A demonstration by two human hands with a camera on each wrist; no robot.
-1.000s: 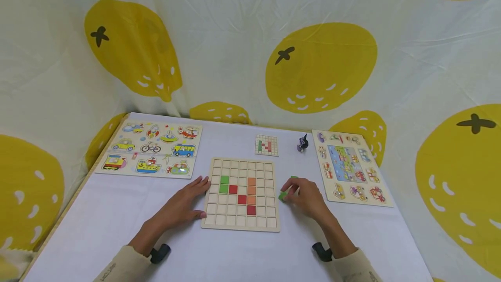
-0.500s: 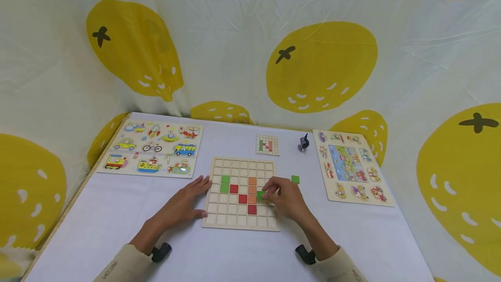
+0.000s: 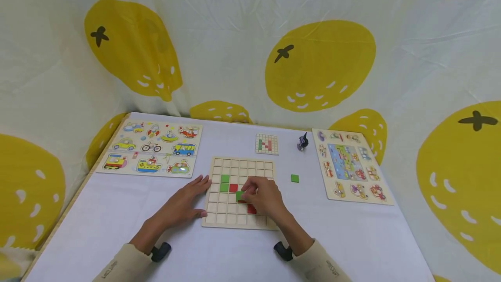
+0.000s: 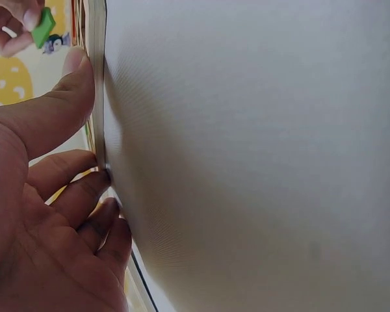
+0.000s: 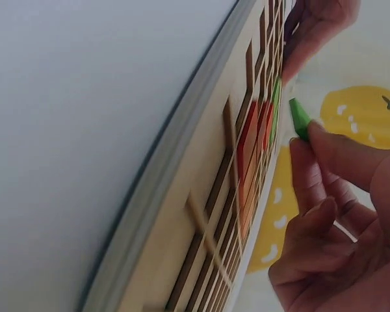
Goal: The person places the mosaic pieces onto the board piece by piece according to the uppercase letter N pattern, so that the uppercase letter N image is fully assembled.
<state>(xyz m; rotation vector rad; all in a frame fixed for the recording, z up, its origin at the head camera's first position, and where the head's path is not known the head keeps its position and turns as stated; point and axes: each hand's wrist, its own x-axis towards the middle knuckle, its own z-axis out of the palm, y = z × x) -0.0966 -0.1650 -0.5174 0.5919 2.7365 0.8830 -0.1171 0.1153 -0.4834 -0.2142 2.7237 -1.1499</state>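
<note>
A wooden grid board (image 3: 219, 219) lies on the table, with green, red and orange square tiles in some of its cells. Pinched between thumb and fingertips of my right hand (image 3: 265, 197) is a green square tile (image 3: 239, 196), held above the middle of the board. The right wrist view shows that tile (image 5: 299, 118) edge-on, apart from the board's surface. My left hand (image 3: 181, 203) rests at the board's left side, fingers and thumb spread along the edge. Two placed green tiles (image 3: 225, 182) and a red tile (image 3: 233, 188) sit left of the right hand, which hides the orange ones in the head view.
Another green tile (image 3: 295, 178) lies right of the board. Behind it are a small pattern card (image 3: 267, 144) and a dark little figurine (image 3: 302, 142). A vehicle puzzle (image 3: 150, 149) is at the left, a second picture puzzle (image 3: 352, 166) at the right.
My right hand has picked up a green tile from beside the board and carried it left over the grid. The other loose green tile and my left hand stay in place.
</note>
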